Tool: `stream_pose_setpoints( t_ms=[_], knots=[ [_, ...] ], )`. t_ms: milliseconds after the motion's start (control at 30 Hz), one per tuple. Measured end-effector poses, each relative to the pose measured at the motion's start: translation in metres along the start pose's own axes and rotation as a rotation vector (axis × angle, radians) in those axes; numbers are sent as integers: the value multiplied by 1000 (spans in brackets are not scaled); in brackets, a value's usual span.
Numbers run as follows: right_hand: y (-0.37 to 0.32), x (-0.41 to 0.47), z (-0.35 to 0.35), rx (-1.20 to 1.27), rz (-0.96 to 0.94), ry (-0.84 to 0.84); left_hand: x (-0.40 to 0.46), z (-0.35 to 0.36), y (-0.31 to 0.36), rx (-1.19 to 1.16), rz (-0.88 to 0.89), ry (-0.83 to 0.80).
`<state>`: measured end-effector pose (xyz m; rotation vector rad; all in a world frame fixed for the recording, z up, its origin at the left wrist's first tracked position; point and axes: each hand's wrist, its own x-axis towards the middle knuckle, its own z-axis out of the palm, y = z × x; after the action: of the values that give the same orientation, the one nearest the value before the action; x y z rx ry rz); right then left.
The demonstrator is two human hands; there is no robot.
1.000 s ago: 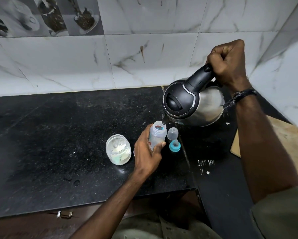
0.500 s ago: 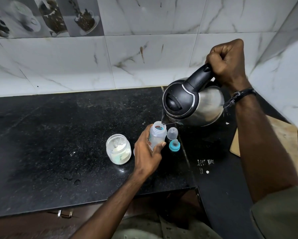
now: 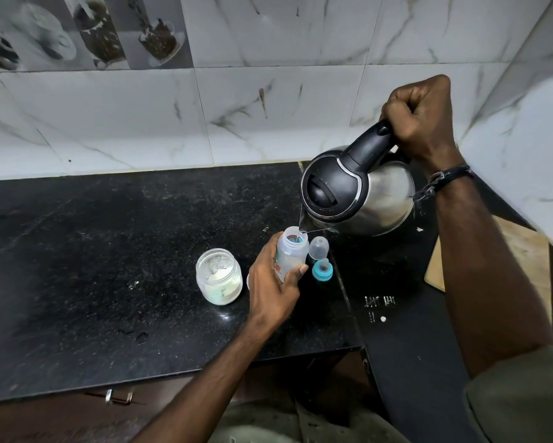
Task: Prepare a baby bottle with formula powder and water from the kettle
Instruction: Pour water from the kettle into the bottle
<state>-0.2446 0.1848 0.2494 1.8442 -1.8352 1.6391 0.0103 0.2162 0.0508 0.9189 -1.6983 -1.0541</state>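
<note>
My left hand [image 3: 273,287] grips a clear baby bottle [image 3: 291,252] that stands open-topped on the black counter [image 3: 93,251]. My right hand [image 3: 419,123] is closed around the black handle of a steel kettle [image 3: 358,191], tilted to the left. Its spout sits just above the bottle's mouth, and a thin stream of water runs into the bottle. An open glass jar of white formula powder [image 3: 218,275] stands left of my left hand. The bottle's clear cap [image 3: 319,247] and its teal ring with the teat [image 3: 322,270] rest on the counter right of the bottle.
A marble-tiled wall runs along the back and the right side. A wooden board [image 3: 521,260] lies at the right, partly behind my right forearm. A drawer handle [image 3: 118,396] shows below the counter's front edge. White specks and marks dot the counter near the seam.
Almost nothing differs: the kettle stays tilted over the bottle and both hands keep their grips.
</note>
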Motion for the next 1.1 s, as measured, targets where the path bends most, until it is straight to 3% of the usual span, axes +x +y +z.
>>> stream_pose_setpoints(
  t_ms=[1100],
  knots=[
    [-11,-4,-2,-11,-25,-9,-4,-1,-1,0,-5,16]
  ],
)
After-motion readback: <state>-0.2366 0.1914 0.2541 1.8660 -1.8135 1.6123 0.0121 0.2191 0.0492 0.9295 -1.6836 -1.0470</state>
